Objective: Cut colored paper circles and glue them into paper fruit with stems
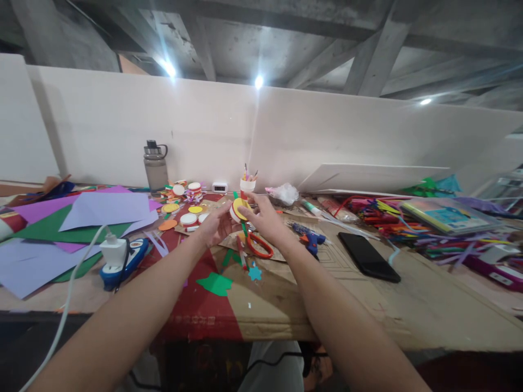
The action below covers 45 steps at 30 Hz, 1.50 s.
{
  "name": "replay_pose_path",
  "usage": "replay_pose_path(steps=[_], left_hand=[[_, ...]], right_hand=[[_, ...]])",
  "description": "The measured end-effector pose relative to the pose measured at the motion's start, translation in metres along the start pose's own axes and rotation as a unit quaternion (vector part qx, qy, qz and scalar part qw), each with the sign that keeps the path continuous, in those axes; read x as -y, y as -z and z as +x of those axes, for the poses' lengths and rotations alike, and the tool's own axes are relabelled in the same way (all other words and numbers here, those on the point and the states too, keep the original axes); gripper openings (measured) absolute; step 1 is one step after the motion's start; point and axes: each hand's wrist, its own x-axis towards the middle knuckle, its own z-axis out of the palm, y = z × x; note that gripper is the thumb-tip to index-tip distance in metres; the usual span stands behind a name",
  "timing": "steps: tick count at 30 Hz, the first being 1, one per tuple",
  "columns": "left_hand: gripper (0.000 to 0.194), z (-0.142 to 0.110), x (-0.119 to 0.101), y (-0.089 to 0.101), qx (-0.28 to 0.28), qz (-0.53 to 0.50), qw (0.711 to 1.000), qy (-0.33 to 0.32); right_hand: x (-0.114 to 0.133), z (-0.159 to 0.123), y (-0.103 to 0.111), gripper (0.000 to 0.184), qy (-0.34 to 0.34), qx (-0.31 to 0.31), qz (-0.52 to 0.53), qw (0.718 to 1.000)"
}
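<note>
Between my two hands is a small round paper drum [236, 211] with a yellow disc on its face, a pale rim and green strips sticking out above and below. My left hand [217, 223] grips its left side, fingers curled round the edge. From the right, my right hand [265, 216] presses fingers and thumb against the yellow face and rim. Just under the hands lie orange-handled scissors [260, 247] and a red and white pen [242, 256]. Nearer to me are green paper scraps [216, 284] and a blue paper star [255, 271].
More small drums [188, 220] stand behind my left hand. A blue glue gun [312, 243] and black phone [368, 256] lie right. Coloured paper sheets [106, 211], a blue power strip [125, 267] and a bottle [156, 169] are left. A pencil cup [247, 186] stands behind.
</note>
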Motion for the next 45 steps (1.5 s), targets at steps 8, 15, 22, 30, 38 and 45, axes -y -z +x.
replay_pose_path(steps=[8, 15, 22, 30, 38, 45], left_hand=[[0.032, -0.001, -0.001, -0.001, 0.007, -0.002, 1.0, 0.01], [0.028, -0.001, -0.001, -0.001, 0.0, -0.01, 1.0, 0.002], [0.03, -0.002, -0.003, -0.002, -0.006, -0.016, 1.0, -0.003], [0.027, -0.003, -0.004, -0.004, 0.005, -0.021, 1.0, -0.022], [0.03, -0.011, -0.012, -0.002, 0.048, 0.024, 0.995, -0.086], [0.039, -0.012, -0.017, 0.005, 0.073, 0.045, 0.991, -0.107]], right_hand=[[-0.008, 0.002, -0.002, 0.047, 0.044, 0.024, -0.064, 0.997], [-0.001, 0.0, 0.003, 0.046, 0.038, 0.037, -0.067, 0.996], [0.001, 0.002, 0.005, 0.038, 0.032, 0.047, -0.019, 0.998], [-0.009, 0.007, 0.002, 0.036, -0.038, 0.002, 0.035, 0.999], [-0.01, 0.009, 0.002, 0.034, -0.005, 0.014, 0.095, 0.995], [-0.014, 0.01, 0.002, 0.036, 0.064, -0.001, 0.098, 0.993]])
